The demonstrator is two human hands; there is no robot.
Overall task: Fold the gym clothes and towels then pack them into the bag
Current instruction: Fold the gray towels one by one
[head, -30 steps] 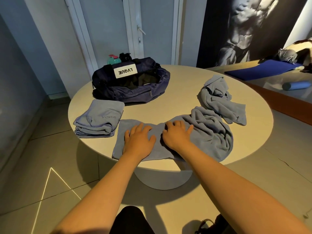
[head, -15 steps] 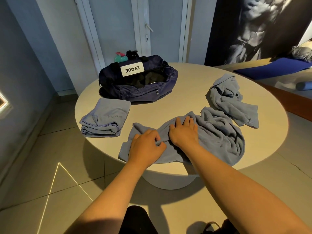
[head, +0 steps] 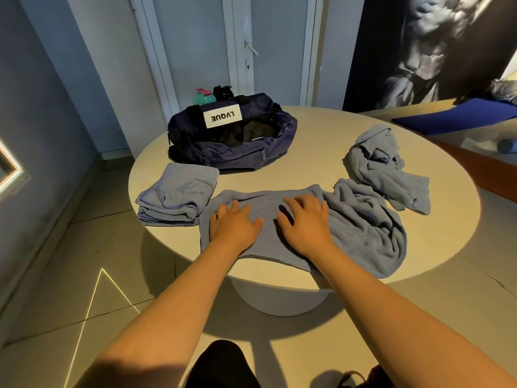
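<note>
A grey-blue towel (head: 361, 231) lies spread along the near edge of the round table (head: 316, 152), its right part still bunched. My left hand (head: 233, 225) and my right hand (head: 306, 222) both press flat on its smoothed left part, fingers straight. A folded grey-blue towel (head: 179, 196) sits at the left edge. A crumpled grey-blue garment (head: 383, 166) lies at the right. The open navy gym bag (head: 232, 141) with a white label stands at the back left.
Two bottles, a teal bottle (head: 204, 98) and a black bottle (head: 222, 92), stand behind the bag. A blue mat (head: 458, 116) and a roller (head: 507, 145) lie on a low platform at the right. A door and tiled floor surround the table.
My left hand, which was bunching the cloth half a second ago, now lies flat. Both hands have spread apart, and the towel's left part has become smoother and wider.
</note>
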